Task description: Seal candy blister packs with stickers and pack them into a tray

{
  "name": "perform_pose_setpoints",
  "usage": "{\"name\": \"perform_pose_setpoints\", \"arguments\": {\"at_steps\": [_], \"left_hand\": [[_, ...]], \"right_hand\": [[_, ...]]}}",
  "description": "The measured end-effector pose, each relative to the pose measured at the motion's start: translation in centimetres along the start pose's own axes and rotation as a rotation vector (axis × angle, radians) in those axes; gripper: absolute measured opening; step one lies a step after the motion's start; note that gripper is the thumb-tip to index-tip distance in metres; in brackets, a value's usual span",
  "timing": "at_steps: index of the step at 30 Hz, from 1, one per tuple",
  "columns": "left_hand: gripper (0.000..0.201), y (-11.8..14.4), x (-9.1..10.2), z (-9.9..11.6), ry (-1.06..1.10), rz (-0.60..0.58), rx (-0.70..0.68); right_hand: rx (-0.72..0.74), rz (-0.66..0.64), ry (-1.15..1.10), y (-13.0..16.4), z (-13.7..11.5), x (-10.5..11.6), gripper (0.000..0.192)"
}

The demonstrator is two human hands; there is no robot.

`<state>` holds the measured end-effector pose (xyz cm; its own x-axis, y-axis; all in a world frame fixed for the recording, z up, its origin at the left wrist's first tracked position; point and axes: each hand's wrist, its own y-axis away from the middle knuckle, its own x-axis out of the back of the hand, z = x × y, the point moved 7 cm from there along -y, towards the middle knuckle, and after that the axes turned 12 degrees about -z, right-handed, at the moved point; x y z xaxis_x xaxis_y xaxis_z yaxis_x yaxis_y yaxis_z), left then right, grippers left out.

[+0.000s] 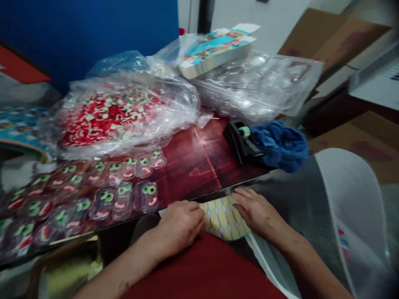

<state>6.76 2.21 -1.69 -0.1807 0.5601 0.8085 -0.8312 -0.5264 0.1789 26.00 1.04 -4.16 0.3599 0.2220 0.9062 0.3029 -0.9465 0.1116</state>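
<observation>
Close to my body, at the table's front edge, lies a yellow sheet [222, 218] with thin blue lines and pale diamond shapes. My left hand [181, 222] has its fingers curled on the sheet's left side. On its right side my right hand [260, 209] grips it between thumb and fingers; some fingertips reach the table edge. To the left of my left hand, small clear plastic packs [145, 197] sit in rows, each with green eye-shaped pieces and a red-and-white mouth-shaped piece.
Behind the packs is a clear bag [112, 112] of red and white pieces. Stacked printed cards [218, 50] rest on a bag of clear plastic shells [264, 83]. A black tape dispenser [243, 141] touches a blue cloth [280, 145] on the dark red table [193, 162].
</observation>
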Motion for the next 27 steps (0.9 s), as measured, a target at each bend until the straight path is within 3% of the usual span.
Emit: {"name": "perform_pose_setpoints", "arguments": {"at_steps": [3, 6, 11, 14, 16, 20, 24, 27], "left_hand": [[0.021, 1.3, -0.8, -0.4, 0.022, -0.022, 0.025], [0.022, 1.1, -0.4, -0.3, 0.076, 0.010, 0.019], [0.028, -5.0, -0.3, 3.3, 0.255, 0.061, -0.148], [0.022, -9.3, -2.2, 4.0, 0.408, -0.017, -0.007], [0.017, -10.7, -3.3, 3.9, 0.443, -0.048, 0.100], [0.018, -11.3, -3.9, 3.3, 0.455, -0.035, 0.162], [0.018, -11.5, -4.1, 2.6, 0.492, -0.062, 0.169], [0.021, -11.7, -4.2, 2.2, 0.503, -0.066, 0.176]], "right_hand": [[-0.061, -0.177, 0.055, -1.6, 2.9, -4.1, 0.030], [-0.010, -0.238, -0.084, -0.9, 4.8, -4.1, 0.025], [0.118, -0.108, -0.287, 0.9, 1.6, 1.5, 0.022], [0.215, -0.047, -0.246, 1.6, -0.4, 3.3, 0.026], [0.215, -0.002, -0.148, 2.1, -0.6, 3.1, 0.027], [0.090, 0.168, 0.122, 3.5, 0.7, 1.4, 0.029], [0.128, 0.364, 0.349, 5.3, 0.3, -0.1, 0.033], [0.158, 0.423, 0.367, 6.3, -0.1, -0.4, 0.031]]}}
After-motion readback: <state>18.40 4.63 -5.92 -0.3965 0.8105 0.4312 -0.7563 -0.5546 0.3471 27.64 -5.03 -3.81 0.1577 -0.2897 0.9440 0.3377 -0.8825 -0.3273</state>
